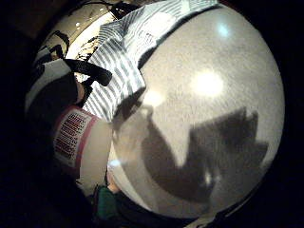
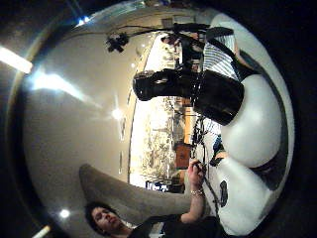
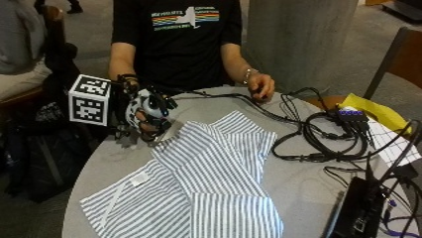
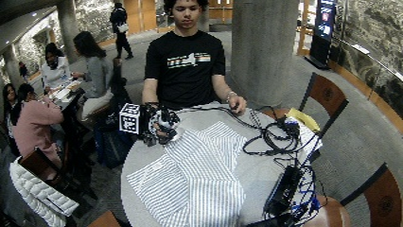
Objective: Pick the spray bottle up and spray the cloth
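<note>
Gloved right hand (image 3: 146, 115) grips spray bottle (image 2: 247, 144), nozzle (image 2: 148, 84) off cloth (image 3: 198, 188).

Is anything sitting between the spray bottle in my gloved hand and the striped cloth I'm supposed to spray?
Nothing visible. The gloved right hand holds the spray bottle at the table's edge, right beside the striped cloth, which lies spread out and uncovered. The cables lie off to the far side.
</note>
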`<action>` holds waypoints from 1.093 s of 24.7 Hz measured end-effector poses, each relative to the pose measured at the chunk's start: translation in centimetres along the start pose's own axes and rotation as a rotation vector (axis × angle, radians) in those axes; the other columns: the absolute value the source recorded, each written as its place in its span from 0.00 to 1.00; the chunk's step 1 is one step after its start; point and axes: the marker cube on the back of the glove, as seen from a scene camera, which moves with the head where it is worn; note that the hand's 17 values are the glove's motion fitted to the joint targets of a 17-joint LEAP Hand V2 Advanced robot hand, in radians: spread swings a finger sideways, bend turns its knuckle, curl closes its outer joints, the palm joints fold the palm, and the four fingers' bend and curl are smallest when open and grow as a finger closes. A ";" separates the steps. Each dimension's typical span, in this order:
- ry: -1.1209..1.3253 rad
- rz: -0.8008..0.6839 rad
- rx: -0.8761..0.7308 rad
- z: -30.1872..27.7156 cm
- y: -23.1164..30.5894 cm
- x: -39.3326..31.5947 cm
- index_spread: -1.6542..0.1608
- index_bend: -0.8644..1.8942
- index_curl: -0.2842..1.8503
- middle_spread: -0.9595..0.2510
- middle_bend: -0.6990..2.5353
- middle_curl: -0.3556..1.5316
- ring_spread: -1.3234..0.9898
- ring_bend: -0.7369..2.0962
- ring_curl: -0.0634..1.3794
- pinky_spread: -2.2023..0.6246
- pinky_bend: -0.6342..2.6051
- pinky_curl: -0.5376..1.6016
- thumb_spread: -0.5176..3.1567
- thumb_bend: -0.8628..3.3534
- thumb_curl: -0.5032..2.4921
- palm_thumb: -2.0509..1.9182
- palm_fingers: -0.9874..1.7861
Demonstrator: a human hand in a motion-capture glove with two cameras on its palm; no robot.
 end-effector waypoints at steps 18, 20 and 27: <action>0.286 0.271 -0.289 -0.5 -1.2 -2.1 0.82 0.35 0.27 0.70 0.33 0.46 0.52 0.49 0.36 0.71 0.37 0.44 0.24 0.20 0.38 0.78 0.78; 0.293 0.285 -0.303 -0.5 -1.1 -2.1 0.82 0.35 0.26 0.70 0.33 0.46 0.52 0.49 0.36 0.71 0.37 0.44 0.24 0.20 0.38 0.78 0.78; 0.304 0.316 -0.316 -0.5 -1.2 -2.3 0.82 0.35 0.26 0.70 0.33 0.46 0.52 0.49 0.36 0.71 0.38 0.44 0.25 0.20 0.38 0.78 0.78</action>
